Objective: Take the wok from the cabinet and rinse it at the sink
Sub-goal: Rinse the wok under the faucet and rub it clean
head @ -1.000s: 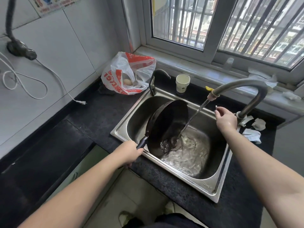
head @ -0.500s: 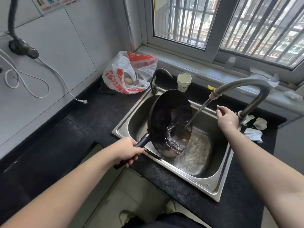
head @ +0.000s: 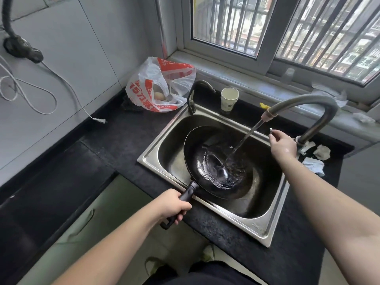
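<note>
A black wok (head: 205, 149) lies open side up in the steel sink (head: 156, 149), with water swirling in its bowl. My left hand (head: 174, 205) grips its black handle at the sink's front rim. A stream of water runs from the curved grey faucet (head: 308, 103) into the wok. My right hand (head: 282, 144) is by the faucet's base, fingers pinched on a small metal lever.
A red and white plastic bag (head: 158, 87) with an egg sits on the black counter behind the sink. A paper cup (head: 229, 98) and a small second tap (head: 193, 95) stand at the sink's back edge. Crumpled tissues (head: 316, 159) lie at the right. A white cable (head: 41, 87) hangs on the wall.
The wok has tipped down from nearly upright to lying open side up under the stream, and water now collects in it. My right hand stays at the faucet lever.
</note>
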A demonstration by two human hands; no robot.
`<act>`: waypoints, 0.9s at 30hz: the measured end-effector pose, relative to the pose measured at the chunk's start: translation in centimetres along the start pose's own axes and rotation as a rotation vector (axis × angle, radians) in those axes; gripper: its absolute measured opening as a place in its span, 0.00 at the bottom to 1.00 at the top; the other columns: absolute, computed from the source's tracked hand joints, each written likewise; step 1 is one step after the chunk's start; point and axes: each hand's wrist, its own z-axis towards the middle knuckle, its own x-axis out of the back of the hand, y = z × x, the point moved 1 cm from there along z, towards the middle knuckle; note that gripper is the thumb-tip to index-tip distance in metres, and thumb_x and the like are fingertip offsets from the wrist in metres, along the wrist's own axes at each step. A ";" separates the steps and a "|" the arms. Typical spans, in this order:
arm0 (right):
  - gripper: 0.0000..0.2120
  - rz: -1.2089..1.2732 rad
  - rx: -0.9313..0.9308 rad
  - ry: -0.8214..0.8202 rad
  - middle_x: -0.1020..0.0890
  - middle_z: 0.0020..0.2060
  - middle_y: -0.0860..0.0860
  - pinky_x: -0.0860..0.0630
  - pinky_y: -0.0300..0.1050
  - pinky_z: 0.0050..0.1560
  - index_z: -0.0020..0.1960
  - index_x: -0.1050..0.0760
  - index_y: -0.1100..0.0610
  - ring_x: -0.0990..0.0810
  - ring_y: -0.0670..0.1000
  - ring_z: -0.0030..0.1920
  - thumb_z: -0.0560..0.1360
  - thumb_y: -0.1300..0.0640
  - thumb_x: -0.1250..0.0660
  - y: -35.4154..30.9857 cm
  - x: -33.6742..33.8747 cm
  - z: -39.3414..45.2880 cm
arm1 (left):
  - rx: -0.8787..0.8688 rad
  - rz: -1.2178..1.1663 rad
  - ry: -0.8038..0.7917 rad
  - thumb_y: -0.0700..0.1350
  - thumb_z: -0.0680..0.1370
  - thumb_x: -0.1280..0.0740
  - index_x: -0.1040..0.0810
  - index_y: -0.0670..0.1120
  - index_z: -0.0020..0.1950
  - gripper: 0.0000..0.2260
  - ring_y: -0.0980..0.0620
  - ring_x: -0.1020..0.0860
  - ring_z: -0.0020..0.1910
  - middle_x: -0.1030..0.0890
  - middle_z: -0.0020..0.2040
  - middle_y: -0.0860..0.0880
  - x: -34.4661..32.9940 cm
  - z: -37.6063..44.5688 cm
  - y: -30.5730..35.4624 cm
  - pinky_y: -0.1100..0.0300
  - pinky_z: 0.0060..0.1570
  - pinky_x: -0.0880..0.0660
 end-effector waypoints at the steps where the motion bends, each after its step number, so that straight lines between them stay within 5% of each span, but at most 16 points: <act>1: 0.16 0.001 -0.006 -0.003 0.19 0.60 0.51 0.33 0.41 0.54 0.65 0.24 0.49 0.23 0.54 0.61 0.79 0.49 0.38 -0.1 0.1 -0.1 | 0.008 -0.005 0.004 0.35 0.74 0.36 0.31 0.41 0.35 0.09 0.53 0.31 0.20 0.27 0.28 0.45 -0.2 0.2 -0.2 0.64 0.19 0.32; 16: 0.15 -0.012 0.028 0.027 0.18 0.58 0.53 0.30 0.44 0.59 0.64 0.23 0.49 0.23 0.55 0.60 0.79 0.50 0.37 -0.2 0.3 -0.4 | 0.053 0.085 0.063 0.35 0.72 0.37 0.30 0.40 0.34 0.07 0.51 0.27 0.19 0.24 0.26 0.45 -1.4 2.1 0.0 0.61 0.21 0.28; 27: 0.16 0.003 0.067 0.043 0.18 0.57 0.52 0.30 0.43 0.56 0.62 0.23 0.52 0.22 0.54 0.59 0.78 0.47 0.35 -0.7 0.2 -0.5 | 0.049 0.557 0.153 0.49 0.70 0.32 0.29 0.46 0.33 0.10 0.52 0.23 0.24 0.22 0.24 0.49 -0.4 2.6 1.1 0.61 0.33 0.24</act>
